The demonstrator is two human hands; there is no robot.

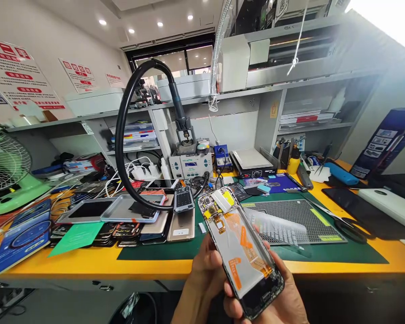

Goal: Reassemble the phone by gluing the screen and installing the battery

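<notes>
An opened phone (239, 252) with its back off is held tilted above the bench's front edge. Its inside shows a circuit board with yellow tape at the top, a bare pale bay with orange flex cables, and a black lower section. My right hand (288, 294) is closed round the lower half, fingertips on the left edge and thumb side along the right. At the phone's left edge my left hand (207, 265) is closed against it, most of its fingers hidden behind. A clear plastic film (280, 225) lies on the mat just beyond the phone.
A green mat (155, 254) covers the bench front, with a perforated grid pad (297, 220) and scissors (351, 229) at right. Stacked phones (182, 225) and trays (131, 208) stand left. Behind are a soldering station (191, 165), a thick black hose (119, 135) and a heating plate (253, 163).
</notes>
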